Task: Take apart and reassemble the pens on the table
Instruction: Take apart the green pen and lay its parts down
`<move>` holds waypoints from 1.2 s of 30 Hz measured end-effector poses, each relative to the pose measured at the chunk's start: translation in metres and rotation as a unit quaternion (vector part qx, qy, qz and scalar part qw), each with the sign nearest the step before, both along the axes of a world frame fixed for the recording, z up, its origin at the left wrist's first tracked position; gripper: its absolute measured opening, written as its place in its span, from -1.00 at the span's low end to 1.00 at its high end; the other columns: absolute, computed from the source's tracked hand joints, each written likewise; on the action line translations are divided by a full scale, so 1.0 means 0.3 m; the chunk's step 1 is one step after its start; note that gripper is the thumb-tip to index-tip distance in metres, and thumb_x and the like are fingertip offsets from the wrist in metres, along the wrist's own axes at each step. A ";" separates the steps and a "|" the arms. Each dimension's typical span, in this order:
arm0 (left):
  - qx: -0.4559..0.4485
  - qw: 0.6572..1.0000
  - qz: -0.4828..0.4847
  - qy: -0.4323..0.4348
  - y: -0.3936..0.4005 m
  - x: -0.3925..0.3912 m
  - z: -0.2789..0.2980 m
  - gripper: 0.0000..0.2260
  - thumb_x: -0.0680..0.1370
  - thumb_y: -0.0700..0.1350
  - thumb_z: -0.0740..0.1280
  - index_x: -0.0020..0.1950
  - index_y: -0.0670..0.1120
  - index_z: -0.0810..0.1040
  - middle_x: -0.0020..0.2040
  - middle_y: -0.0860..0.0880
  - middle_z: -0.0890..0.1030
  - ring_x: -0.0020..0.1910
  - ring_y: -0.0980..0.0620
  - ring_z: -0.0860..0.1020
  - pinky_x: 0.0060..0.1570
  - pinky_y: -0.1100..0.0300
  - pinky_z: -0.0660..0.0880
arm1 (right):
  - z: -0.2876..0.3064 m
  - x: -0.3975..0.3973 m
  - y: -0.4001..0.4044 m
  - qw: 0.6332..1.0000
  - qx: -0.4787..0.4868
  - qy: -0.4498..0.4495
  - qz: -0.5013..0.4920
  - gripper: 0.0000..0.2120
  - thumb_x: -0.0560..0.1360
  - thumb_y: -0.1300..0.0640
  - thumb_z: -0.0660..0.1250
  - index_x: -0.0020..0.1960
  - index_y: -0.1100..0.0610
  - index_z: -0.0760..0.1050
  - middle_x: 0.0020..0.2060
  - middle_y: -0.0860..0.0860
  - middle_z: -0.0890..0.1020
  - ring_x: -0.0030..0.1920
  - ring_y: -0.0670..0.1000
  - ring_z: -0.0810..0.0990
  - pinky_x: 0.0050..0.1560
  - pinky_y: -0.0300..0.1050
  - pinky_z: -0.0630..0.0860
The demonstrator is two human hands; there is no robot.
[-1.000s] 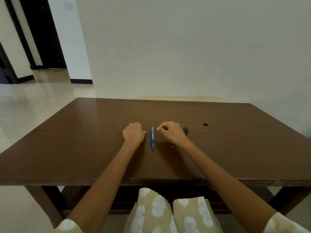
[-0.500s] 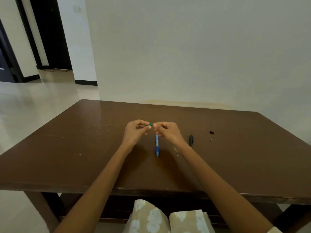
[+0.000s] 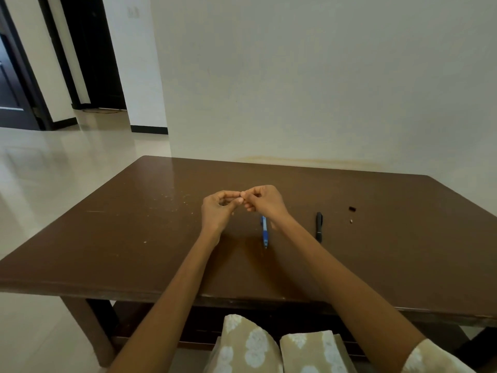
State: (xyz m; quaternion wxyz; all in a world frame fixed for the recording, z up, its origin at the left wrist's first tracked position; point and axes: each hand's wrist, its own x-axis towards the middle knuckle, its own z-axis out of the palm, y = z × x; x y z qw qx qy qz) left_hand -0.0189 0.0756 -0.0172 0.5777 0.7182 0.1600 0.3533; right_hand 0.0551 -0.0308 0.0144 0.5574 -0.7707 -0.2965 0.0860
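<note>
My left hand (image 3: pixel 218 208) and right hand (image 3: pixel 262 201) are meeting fingertip to fingertip, fingers curled. I cannot tell what they are pinching. The blue pen (image 3: pixel 265 232) is lying on the table (image 3: pixel 129 238).

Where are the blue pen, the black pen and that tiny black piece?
blue pen (image 3: pixel 265 234), head view, on its dark blue grip
black pen (image 3: pixel 319 226), head view, mid-barrel
small black piece (image 3: pixel 352 209), head view, its middle

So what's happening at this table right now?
A person sits at a brown table, both hands raised just above it. The left hand and right hand meet fingertip to fingertip, apparently pinching something too small to make out. A blue pen lies under the right wrist, a black pen further right, and two tiny loose parts beyond it.
</note>
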 end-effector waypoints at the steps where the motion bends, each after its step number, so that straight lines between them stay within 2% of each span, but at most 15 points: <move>1: -0.004 1.000 0.008 -0.007 0.003 -0.004 0.000 -0.84 0.43 -0.17 0.45 -0.17 0.11 0.60 -0.25 0.13 0.65 -0.29 0.25 0.59 -0.37 0.44 0.47 | 0.002 -0.002 0.010 1.000 -0.001 -0.006 -0.001 -0.85 0.53 0.16 0.32 -0.03 0.21 0.62 -0.25 0.09 0.66 -0.26 -0.06 0.61 -0.08 -0.17 0.59; 7: 0.019 0.999 0.028 -0.006 0.010 -0.009 -0.006 -0.84 0.45 -0.17 0.43 -0.13 0.10 0.56 -0.19 0.12 0.63 -0.23 0.19 0.59 -0.34 0.40 0.47 | -0.020 -0.002 0.046 1.000 0.009 -0.011 -0.016 -0.86 0.54 0.16 0.30 -0.04 0.20 0.60 -0.29 0.04 0.65 -0.30 -0.10 0.61 -0.20 -0.29 0.57; 11: 0.030 0.999 0.022 0.017 0.010 -0.002 -0.014 -0.85 0.46 -0.17 0.41 -0.01 0.04 0.59 -0.11 0.06 0.63 -0.16 0.17 0.58 -0.26 0.38 0.48 | 0.008 0.050 0.020 0.998 0.038 0.009 -0.054 -0.85 0.54 0.15 0.30 -0.07 0.21 0.60 -0.32 0.01 0.63 -0.32 -0.10 0.60 -0.24 -0.32 0.56; 14: 0.005 1.000 0.022 -0.006 0.007 -0.001 -0.014 -0.81 0.49 -0.18 0.38 0.08 0.02 0.59 -0.08 0.07 0.63 -0.20 0.18 0.55 -0.33 0.43 0.46 | 0.024 0.081 -0.010 0.999 0.000 -0.022 -0.036 -0.92 0.50 0.12 0.37 -0.13 0.11 0.61 -0.29 -0.01 0.65 -0.29 -0.12 0.61 -0.23 -0.34 0.56; 17: -0.063 0.996 0.053 -0.040 0.020 -0.004 -0.006 -0.77 0.52 -0.18 0.34 0.17 -0.05 0.57 0.00 0.05 0.62 -0.15 0.17 0.54 -0.26 0.39 0.49 | -0.009 0.063 -0.029 0.993 -0.079 -0.091 0.018 -0.94 0.47 0.13 0.39 -0.09 0.08 0.62 -0.20 -0.06 0.66 -0.26 -0.20 0.59 -0.21 -0.40 0.52; 20: -0.103 0.993 0.052 -0.038 0.027 -0.005 -0.003 -0.76 0.54 -0.18 0.32 0.20 -0.07 0.56 0.00 0.03 0.63 -0.10 0.16 0.54 -0.20 0.36 0.50 | -0.073 0.029 -0.037 0.951 -0.207 -0.203 0.106 -0.84 0.50 0.17 0.35 0.06 0.13 0.61 -0.04 -0.06 0.65 -0.16 -0.24 0.54 -0.03 -0.39 0.43; 22: -0.105 0.993 0.036 -0.035 0.025 -0.004 -0.003 -0.79 0.54 -0.18 0.32 0.16 -0.06 0.58 -0.03 0.03 0.63 -0.11 0.18 0.55 -0.21 0.37 0.48 | -0.098 0.008 -0.034 0.930 -0.233 -0.242 0.149 -0.82 0.51 0.18 0.33 0.09 0.13 0.60 0.02 -0.03 0.65 -0.09 -0.23 0.53 0.04 -0.36 0.42; 27: -0.132 0.990 0.010 -0.040 0.022 -0.004 0.005 -0.87 0.55 -0.17 0.31 0.07 -0.03 0.55 -0.08 0.04 0.66 -0.05 0.18 0.58 -0.02 0.29 0.50 | -0.106 0.021 -0.042 0.931 -0.216 -0.260 0.139 -0.82 0.49 0.21 0.36 0.07 0.10 0.62 0.02 -0.03 0.67 -0.08 -0.23 0.55 0.08 -0.30 0.49; 30: -0.149 0.987 -0.001 -0.063 0.016 -0.012 0.011 -0.92 0.54 -0.16 0.32 0.01 -0.01 0.55 -0.12 0.10 0.67 -0.06 0.19 0.59 -0.10 0.32 0.48 | -0.110 0.027 -0.060 0.939 -0.205 -0.242 0.136 -0.79 0.48 0.18 0.38 0.11 0.10 0.59 0.03 -0.02 0.66 -0.09 -0.24 0.53 -0.01 -0.38 0.48; 32: -0.159 0.984 -0.018 -0.083 0.008 -0.020 0.014 -0.92 0.53 -0.16 0.33 0.01 -0.03 0.55 -0.10 0.08 0.68 -0.08 0.19 0.60 -0.14 0.32 0.47 | -0.101 0.025 -0.072 0.964 -0.140 -0.206 0.096 -0.77 0.48 0.15 0.37 0.13 0.10 0.57 0.02 -0.01 0.65 -0.11 -0.24 0.54 -0.11 -0.45 0.48; 34: -0.173 0.979 -0.047 -0.101 -0.004 -0.027 0.021 -0.91 0.53 -0.17 0.32 0.03 -0.07 0.54 -0.07 0.05 0.68 -0.06 0.17 0.61 -0.07 0.28 0.49 | -0.067 0.013 -0.082 0.981 -0.063 -0.176 0.044 -0.81 0.50 0.13 0.35 0.11 0.10 0.58 -0.02 0.00 0.66 -0.13 -0.26 0.55 -0.14 -0.47 0.47; 36: -0.196 0.969 -0.085 -0.122 -0.022 -0.033 0.031 -0.90 0.53 -0.18 0.31 0.03 -0.08 0.54 -0.05 0.04 0.68 -0.04 0.13 0.62 0.01 0.22 0.52 | -0.016 -0.003 -0.087 0.987 -0.027 -0.153 0.045 -0.83 0.52 0.09 0.32 0.08 0.09 0.59 -0.08 -0.01 0.66 -0.15 -0.24 0.57 -0.14 -0.42 0.49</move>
